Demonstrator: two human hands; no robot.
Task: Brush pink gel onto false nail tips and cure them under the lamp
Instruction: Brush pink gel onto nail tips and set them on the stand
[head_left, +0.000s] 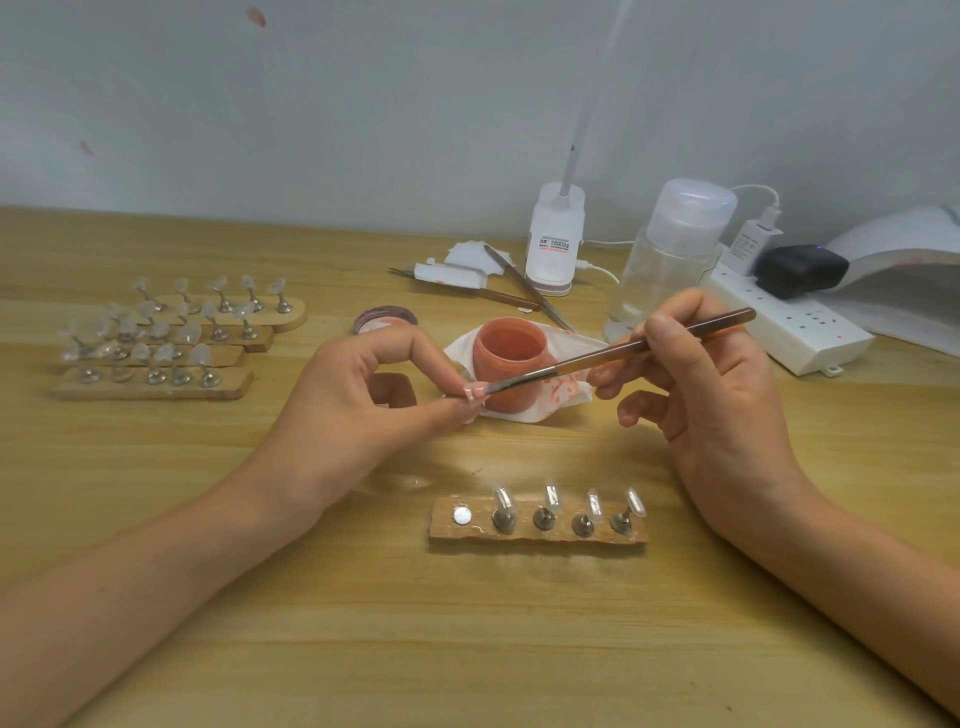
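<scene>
My left hand (353, 400) pinches a small nail tip (475, 391) between thumb and forefinger, above the table's middle. The tip looks pink and glossy. My right hand (711, 384) grips a brown-handled brush (613, 353), and its bristle end touches that tip. Just behind them an open jar of pink gel (511, 358) stands on a stained tissue (566, 384), with its lid (384, 319) lying to the left. Close to me a wooden holder strip (537, 535) carries several clear tips on metal stands, and its leftmost magnet is bare. The white curing lamp (904, 260) sits at the far right.
Several more wooden strips of clear tips (156, 338) lie at the left. At the back are a desk lamp base (553, 244), a clear pump bottle (670, 260), spare brushes with paper scraps (498, 280) and a white power strip (789, 322) with plugs.
</scene>
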